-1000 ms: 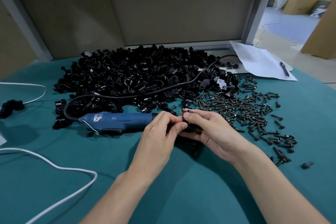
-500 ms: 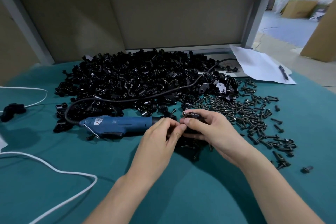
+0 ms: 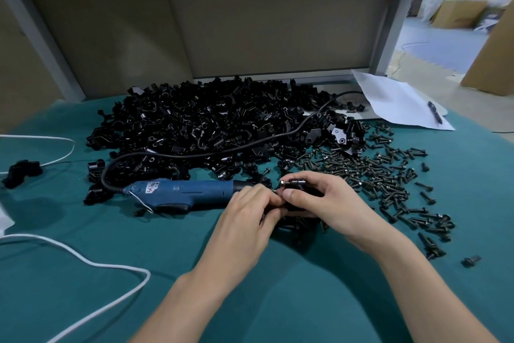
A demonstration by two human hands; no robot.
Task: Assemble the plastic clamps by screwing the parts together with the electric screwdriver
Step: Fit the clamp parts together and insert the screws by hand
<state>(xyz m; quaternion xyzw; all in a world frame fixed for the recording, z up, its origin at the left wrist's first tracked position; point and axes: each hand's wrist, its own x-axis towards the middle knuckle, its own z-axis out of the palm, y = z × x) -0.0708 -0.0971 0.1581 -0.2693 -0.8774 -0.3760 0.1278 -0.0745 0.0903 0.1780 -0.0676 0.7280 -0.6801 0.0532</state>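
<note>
My right hand (image 3: 325, 203) grips a black plastic clamp (image 3: 296, 184) with a screw head showing at its left end. My left hand (image 3: 244, 214) meets it from the left, fingertips pinching at the same clamp; what lies between the fingers is mostly hidden. The blue electric screwdriver (image 3: 180, 192) lies on the green cloth just left of my left hand, its tip pointing at the hands and its black cord (image 3: 211, 152) looping over the parts. A big heap of black clamp parts (image 3: 217, 125) fills the middle, with several loose screws (image 3: 370, 173) spread to its right.
A white cable (image 3: 91, 262) curves across the green cloth (image 3: 278, 301) at left, near a small black part (image 3: 22, 173). White paper (image 3: 395, 100) with a pen (image 3: 435, 111) lies at the back right. A grey partition (image 3: 250, 36) stands behind the heap. One stray screw (image 3: 471, 260) sits far right.
Both hands stay joined at the clamp with only small finger shifts. The view has tilted slightly.
</note>
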